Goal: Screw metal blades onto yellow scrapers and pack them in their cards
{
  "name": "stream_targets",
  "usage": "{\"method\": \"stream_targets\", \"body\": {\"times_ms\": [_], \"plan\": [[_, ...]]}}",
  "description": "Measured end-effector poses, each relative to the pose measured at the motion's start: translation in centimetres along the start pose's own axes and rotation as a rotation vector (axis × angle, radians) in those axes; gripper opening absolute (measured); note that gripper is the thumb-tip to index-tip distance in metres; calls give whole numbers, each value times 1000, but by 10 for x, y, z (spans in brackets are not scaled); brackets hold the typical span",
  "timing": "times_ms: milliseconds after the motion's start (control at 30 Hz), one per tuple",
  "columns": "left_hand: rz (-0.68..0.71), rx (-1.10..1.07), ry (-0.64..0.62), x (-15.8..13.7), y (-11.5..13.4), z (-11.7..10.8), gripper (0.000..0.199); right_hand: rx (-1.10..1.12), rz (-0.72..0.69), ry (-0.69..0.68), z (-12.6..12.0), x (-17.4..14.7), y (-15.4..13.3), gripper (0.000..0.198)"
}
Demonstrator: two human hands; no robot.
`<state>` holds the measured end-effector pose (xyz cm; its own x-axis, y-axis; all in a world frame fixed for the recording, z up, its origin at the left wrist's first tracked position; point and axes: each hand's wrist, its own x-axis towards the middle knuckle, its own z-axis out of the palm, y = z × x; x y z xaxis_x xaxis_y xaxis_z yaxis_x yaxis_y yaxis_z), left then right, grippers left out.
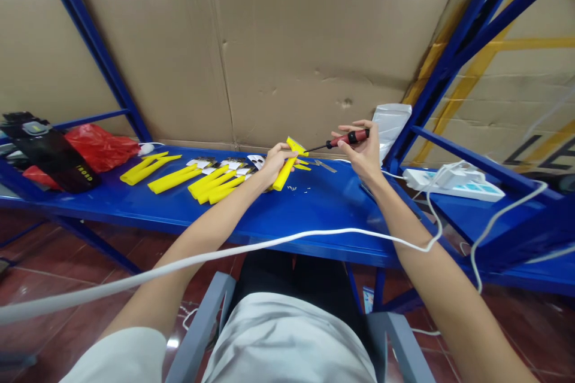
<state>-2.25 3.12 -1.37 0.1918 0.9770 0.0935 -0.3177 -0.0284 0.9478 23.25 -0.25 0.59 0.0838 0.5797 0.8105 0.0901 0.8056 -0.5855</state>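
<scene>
My left hand [274,166] is closed around a yellow scraper [283,176], a plastic handle with a wide head, held tilted over the blue shelf. In my right hand [365,157] is a screwdriver [349,139] with a red and black grip, its shaft pointing left and its tip at the scraper's head. Whether the tip sits in a screw is too small to tell. Just right of the scraper lies a thin metal blade [327,166]. Tiny loose pieces [291,188], perhaps screws, are scattered below it. Several more yellow scrapers [175,178] lie to the left of my left hand.
At the far left, a black bottle [56,152] leans beside a red plastic bag [101,146]. Cardboard [287,60] walls off the back. A white power strip [453,184] sits at right. A white cable [269,243] crosses in front of my forearms.
</scene>
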Motion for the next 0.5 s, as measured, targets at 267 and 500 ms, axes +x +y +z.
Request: {"method": "stream_targets", "body": {"times_ms": [267,500], "plan": [[-8,5,2,0,0,-1,39,-27,28,6,2,1,3,78],[-2,-7,-24,3,-3,-1,37,16,7,33,0,2,5,79]]}}
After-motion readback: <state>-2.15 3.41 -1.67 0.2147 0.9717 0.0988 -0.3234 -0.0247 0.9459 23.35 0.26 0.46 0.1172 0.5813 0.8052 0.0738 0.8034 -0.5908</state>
